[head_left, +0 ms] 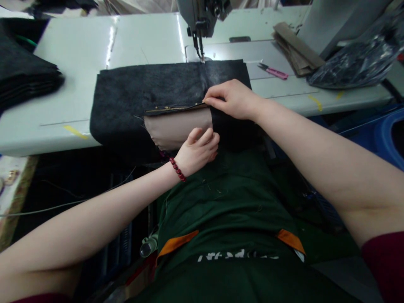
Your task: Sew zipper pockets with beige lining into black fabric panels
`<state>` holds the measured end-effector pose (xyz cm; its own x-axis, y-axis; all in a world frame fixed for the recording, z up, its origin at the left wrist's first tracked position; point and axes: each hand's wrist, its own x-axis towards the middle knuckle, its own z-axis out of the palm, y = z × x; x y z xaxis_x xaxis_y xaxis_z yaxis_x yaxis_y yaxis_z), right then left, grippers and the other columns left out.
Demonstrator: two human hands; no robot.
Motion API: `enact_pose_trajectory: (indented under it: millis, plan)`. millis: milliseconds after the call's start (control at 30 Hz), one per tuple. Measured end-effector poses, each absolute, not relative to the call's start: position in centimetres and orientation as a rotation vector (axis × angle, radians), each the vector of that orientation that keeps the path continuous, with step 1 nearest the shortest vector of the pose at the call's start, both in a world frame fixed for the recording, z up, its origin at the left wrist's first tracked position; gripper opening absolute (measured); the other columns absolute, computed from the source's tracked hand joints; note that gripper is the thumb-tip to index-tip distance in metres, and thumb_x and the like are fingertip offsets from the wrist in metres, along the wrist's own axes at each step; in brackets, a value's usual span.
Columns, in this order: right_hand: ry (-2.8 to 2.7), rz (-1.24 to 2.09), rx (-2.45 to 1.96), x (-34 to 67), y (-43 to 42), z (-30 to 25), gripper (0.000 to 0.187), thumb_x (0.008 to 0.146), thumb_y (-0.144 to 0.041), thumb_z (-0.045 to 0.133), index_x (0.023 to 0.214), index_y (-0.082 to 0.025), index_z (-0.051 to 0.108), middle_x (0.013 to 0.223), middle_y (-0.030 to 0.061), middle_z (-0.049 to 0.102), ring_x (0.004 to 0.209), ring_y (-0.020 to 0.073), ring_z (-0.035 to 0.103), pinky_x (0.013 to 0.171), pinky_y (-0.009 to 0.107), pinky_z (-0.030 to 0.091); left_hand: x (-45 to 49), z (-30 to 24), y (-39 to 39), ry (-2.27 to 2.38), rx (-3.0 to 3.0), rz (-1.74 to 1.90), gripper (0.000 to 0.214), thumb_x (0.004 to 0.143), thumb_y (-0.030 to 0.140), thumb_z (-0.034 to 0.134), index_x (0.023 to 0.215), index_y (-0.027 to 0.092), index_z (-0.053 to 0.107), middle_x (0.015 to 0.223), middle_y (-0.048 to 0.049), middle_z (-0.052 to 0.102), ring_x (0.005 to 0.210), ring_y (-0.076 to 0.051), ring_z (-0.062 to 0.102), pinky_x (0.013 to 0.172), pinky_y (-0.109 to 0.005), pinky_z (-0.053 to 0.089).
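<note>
A dark grey fabric piece (139,92) lies on the sewing table (78,54) and hangs over its front edge. A brass zipper (172,109) runs across it, with a beige lining flap (176,128) below. My right hand (232,99) pinches the fabric at the zipper's right end. My left hand (197,151), with a red bead bracelet at the wrist, has its fingers curled on the lower right corner of the beige lining. The sewing machine needle (200,50) stands at the fabric's far edge.
A stack of dark fabric (25,75) sits at the left. Pink thread snips (274,72), folded brown paper pieces (295,48) and a crumpled plastic bag (353,63) lie at the right. A blue bin (388,134) stands beside the table. My green apron (233,210) fills the lower middle.
</note>
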<state>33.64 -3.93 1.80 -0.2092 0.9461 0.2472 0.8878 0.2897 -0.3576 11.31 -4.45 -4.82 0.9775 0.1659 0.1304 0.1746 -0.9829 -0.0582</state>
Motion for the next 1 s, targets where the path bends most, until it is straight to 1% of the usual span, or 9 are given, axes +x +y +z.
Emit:
enact_pose_trajectory:
  millis: [100,233,367,467,567,667,767,900,1000]
  plan:
    - [-2.151,0.157,-1.605,34.0,-3.6,1.3,0.02,0.096,-0.035,0.056,0.098,-0.026,0.074,0.096,-0.0013,0.076,0.095,0.0189,0.071,0.085,0.032,0.051,11.8,-4.3,-4.2,-0.182,-3.039,-0.118,0.042,0.097,0.012,0.035,0.131,0.023,0.057,0.139,-0.0105,0.054,0.133,-0.032,0.046,0.109,-0.052,0.036]
    - [-2.166,0.096,-1.543,34.4,-3.1,0.6,0.018,0.095,-0.035,0.057,0.094,-0.03,0.074,0.092,-0.0025,0.077,0.089,0.0196,0.071,0.079,0.033,0.052,13.0,-3.3,-4.2,-0.087,-2.866,-0.083,0.037,0.099,0.014,0.03,0.116,0.015,0.064,0.114,-0.0127,0.063,0.114,-0.029,0.053,0.1,-0.047,0.041]
    - [-2.181,0.087,-1.548,34.5,-3.0,0.6,0.018,0.094,-0.035,0.056,0.094,-0.029,0.074,0.091,-0.0026,0.077,0.086,0.0191,0.071,0.077,0.033,0.052,12.4,-0.8,-4.8,-0.119,-2.858,-0.138,0.042,0.102,0.043,0.036,0.092,0.015,0.065,0.107,-0.0106,0.062,0.108,-0.031,0.054,0.096,-0.049,0.042]
    - [-2.179,0.096,-1.564,34.4,-3.1,0.7,0.018,0.095,-0.034,0.056,0.095,-0.029,0.074,0.093,-0.0027,0.077,0.087,0.0189,0.072,0.076,0.032,0.052,10.4,1.1,-5.0,-0.224,-2.892,-0.254,0.049,0.093,0.062,0.049,0.096,0.015,0.064,0.114,-0.0129,0.061,0.108,-0.036,0.053,0.091,-0.053,0.045]
    - [-2.18,0.102,-1.549,34.5,-3.1,0.7,0.018,0.095,-0.033,0.056,0.096,-0.03,0.074,0.094,-0.0036,0.077,0.088,0.0182,0.072,0.076,0.031,0.053,8.2,1.8,-4.6,-0.418,-2.929,-0.415,0.036,0.091,0.043,0.059,0.112,0.013,0.062,0.141,-0.0193,0.047,0.124,-0.04,0.048,0.097,-0.054,0.046]
    - [-2.181,0.098,-1.544,34.6,-3.0,0.6,0.018,0.095,-0.033,0.056,0.097,-0.03,0.074,0.094,-0.0042,0.077,0.089,0.0183,0.071,0.078,0.031,0.053,6.6,1.9,-4.2,-0.631,-2.903,-0.62,0.036,0.094,0.017,0.05,0.13,0.017,0.053,0.14,-0.0155,0.052,0.122,-0.029,0.056,0.099,-0.042,0.049]
    - [-2.168,0.107,-1.55,34.6,-2.8,0.7,0.018,0.095,-0.033,0.056,0.097,-0.031,0.074,0.094,-0.0047,0.077,0.091,0.0186,0.071,0.08,0.032,0.052,6.2,2.3,-4.7,-0.864,-2.81,-0.737,0.048,0.096,0.019,0.05,0.143,0.019,0.041,0.121,-0.0076,0.067,0.105,-0.022,0.065,0.092,-0.034,0.052]
    - [-2.164,0.115,-1.566,34.5,-2.8,0.8,0.017,0.095,-0.033,0.057,0.096,-0.031,0.074,0.094,-0.0042,0.077,0.091,0.0191,0.071,0.081,0.033,0.052,7.2,3.2,-7.2,-0.953,-2.811,-0.556,0.031,0.095,0.027,0.053,0.125,0.02,0.056,0.104,-0.0062,0.071,0.091,-0.024,0.069,0.076,-0.032,0.053]
    - [-2.164,0.123,-1.576,34.4,-3.0,0.8,0.018,0.095,-0.034,0.057,0.096,-0.031,0.074,0.094,-0.0035,0.077,0.091,0.0196,0.071,0.08,0.033,0.052,8.4,3.0,-9.5,-0.949,-2.962,-0.346,0.033,0.095,0.02,0.048,0.127,0.018,0.055,0.105,-0.007,0.071,0.089,-0.024,0.069,0.071,-0.032,0.054]
